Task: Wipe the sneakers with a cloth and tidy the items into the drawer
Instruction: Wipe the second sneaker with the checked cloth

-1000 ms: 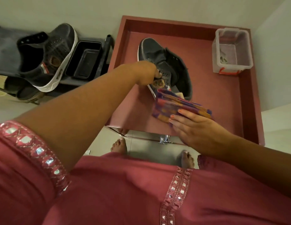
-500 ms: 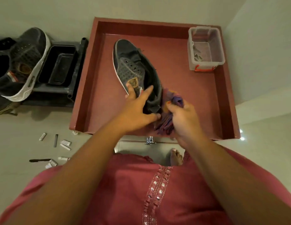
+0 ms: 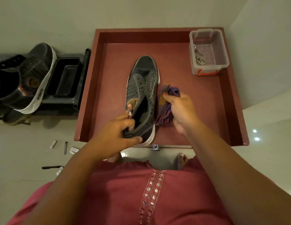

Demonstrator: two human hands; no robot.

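Since half a second ago the sneaker [image 3: 144,88] has swung round to lie straight in the drawer [image 3: 99,88], toe pointing at the back wall instead of slanting left, and the cloth [image 3: 167,101] has come away from the heel to sit bunched beside the shoe's right flank.

Going by size: the red drawer stands pulled out over the pale floor, its handle [image 3: 155,147] at the near edge. Left of it, outside the drawer, a dark rack [image 3: 66,95] carries the second sneaker [image 3: 30,78], tipped on its side against a black tray [image 3: 65,77]. A clear plastic box [image 3: 208,51] with a few small bits inside sits in the drawer's far right corner.

At the heel, the left hand [image 3: 115,138] has its fingers curled round the collar, thumb under the sole edge, holding the shoe. Gripping the bunched cloth just beside the shoe is the right hand [image 3: 182,111]; whether the cloth touches the side I cannot tell.

Small packets and a dark stick [image 3: 65,147] are scattered on the floor to the left.

As I judge it, the task is at an early-to-middle stage: one shoe is in the drawer and seemingly being wiped, while the other shoe and the floor items have not yet been put away.
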